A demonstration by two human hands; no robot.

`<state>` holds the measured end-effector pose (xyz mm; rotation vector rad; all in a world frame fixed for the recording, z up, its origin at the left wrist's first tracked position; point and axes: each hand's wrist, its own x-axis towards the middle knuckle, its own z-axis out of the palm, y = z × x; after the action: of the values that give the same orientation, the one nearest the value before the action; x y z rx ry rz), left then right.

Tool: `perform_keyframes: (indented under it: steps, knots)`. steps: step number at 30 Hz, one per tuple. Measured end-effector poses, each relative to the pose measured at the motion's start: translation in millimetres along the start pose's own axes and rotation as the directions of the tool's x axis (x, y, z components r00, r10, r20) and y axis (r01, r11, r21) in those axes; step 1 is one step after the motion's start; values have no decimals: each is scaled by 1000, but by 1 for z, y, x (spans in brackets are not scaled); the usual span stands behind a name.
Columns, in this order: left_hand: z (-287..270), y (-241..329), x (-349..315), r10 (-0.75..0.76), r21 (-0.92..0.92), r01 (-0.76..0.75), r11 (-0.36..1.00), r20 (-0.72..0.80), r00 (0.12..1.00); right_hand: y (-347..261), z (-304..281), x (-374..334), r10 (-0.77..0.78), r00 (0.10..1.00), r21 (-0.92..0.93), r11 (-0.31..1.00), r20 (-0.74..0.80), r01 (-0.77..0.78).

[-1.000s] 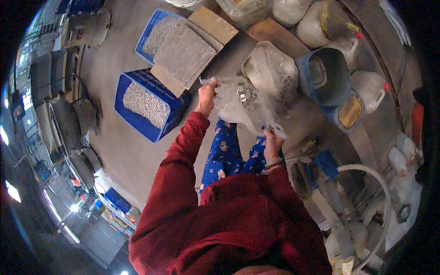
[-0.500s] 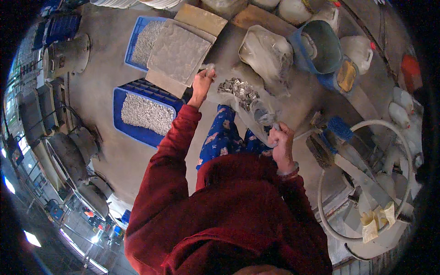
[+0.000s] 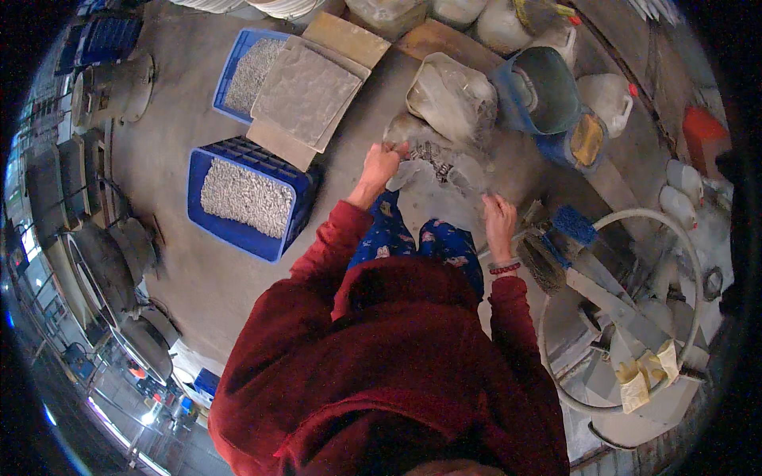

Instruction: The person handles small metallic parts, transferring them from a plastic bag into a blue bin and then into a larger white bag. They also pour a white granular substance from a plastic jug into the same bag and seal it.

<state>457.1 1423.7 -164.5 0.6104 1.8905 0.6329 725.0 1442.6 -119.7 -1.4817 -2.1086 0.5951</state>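
Between the two hands, just beyond the person's knees, lies a clear plastic bag (image 3: 468,173), its thin film whitish, crumpled and see-through. Small metal pieces (image 3: 432,163) are gathered in its far part, some bright silver, others dark. Whether the bag rests on the floor (image 3: 198,305) cannot be told. Both forearms reach forward from dark red sleeves. The left hand (image 3: 382,165) is turned inward, its bent fingers closed on the bag's left edge. The right hand (image 3: 499,226) points forward with fingers loosely curled at the right edge; whether they pinch the film cannot be told. A dark red beaded bracelet (image 3: 505,269) circles the right wrist.
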Motion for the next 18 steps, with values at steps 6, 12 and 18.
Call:
perform_keyframes:
  steps: [6, 12, 18]
  knots:
    - [-5, -29, 35, 113, 185, -92, 978, -107, 988, -79, -29, -7, 294, 822, 262, 849, 487, -459]
    - [9, -86, 103, -8, -9, 8, 1000, -70, 998, -84, -57, -1, 233, 848, 313, 856, 476, -411]
    - [-8, -3, 56, 111, 34, -114, 993, 62, 992, -8, 0, 20, 295, 881, 47, 941, 371, -335]
